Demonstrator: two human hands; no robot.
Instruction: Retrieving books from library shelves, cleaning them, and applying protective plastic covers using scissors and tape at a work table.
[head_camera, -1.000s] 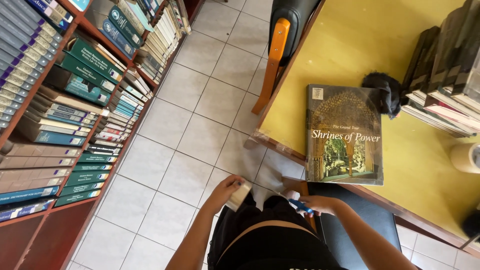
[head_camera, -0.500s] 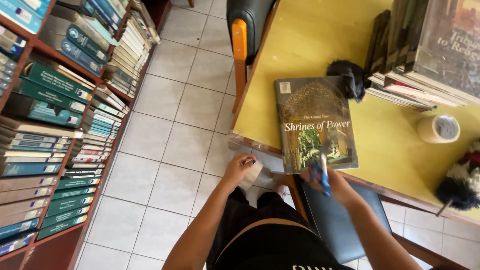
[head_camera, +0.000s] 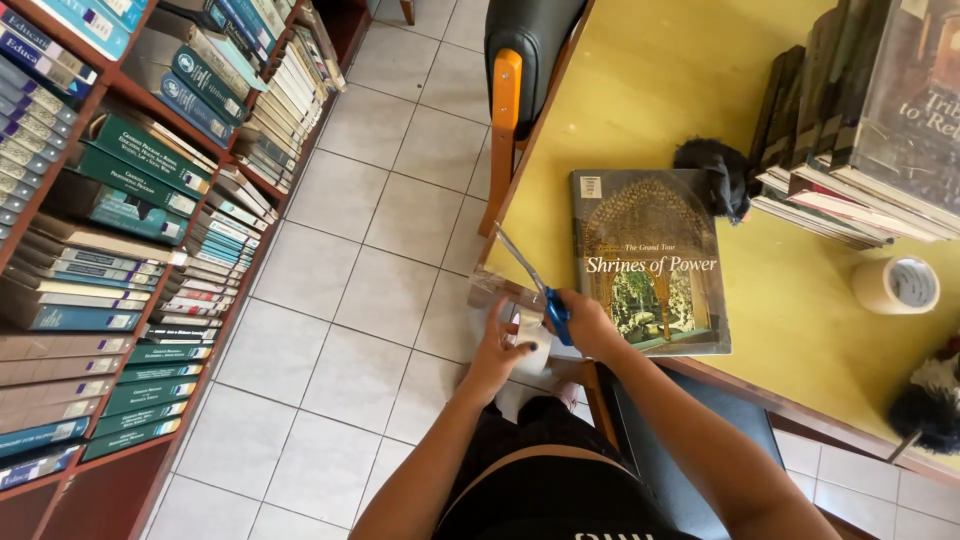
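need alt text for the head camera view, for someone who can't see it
Seen from above, a person's right hand holds blue-handled scissors against clear tape pulled from a roll in the left hand. This happens at the edge of a yellow table bearing a large hardcover book; bookshelves line the tiled floor.

A tape roll (head_camera: 896, 285) and stacked books (head_camera: 860, 130) sit on the yellow table (head_camera: 660, 90), bookshelves (head_camera: 110, 220) opposite.

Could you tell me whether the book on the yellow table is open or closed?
Closed. The book lies flat on the table with its front cover facing up; no pages show.
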